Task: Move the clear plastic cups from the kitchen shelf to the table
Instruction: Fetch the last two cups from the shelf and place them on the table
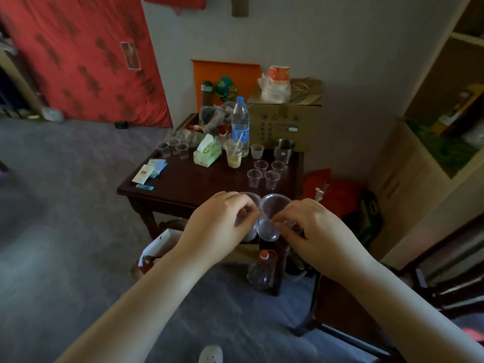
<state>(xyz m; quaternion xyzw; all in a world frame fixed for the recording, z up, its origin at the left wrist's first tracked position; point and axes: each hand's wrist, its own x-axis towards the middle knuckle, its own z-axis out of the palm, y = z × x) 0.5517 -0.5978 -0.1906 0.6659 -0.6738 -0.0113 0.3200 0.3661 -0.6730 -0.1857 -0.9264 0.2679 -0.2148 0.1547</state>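
My left hand (218,225) grips clear plastic cups (251,205) and my right hand (314,231) grips another clear plastic cup (275,205), with one more cup (268,229) pinched between them. Both hands hover just in front of the near edge of the dark wooden table (199,184). Several clear cups (264,174) stand grouped on the table's right side. Another group of cups (174,148) stands at its far left.
On the table are a water bottle (240,124), a tissue pack (207,153), a cup with a straw (234,155), a metal mug (284,150) and paper packets (150,170). A cardboard box (285,121) stands behind. A bottle (262,271) lies under the table. Shelving (445,113) is at right.
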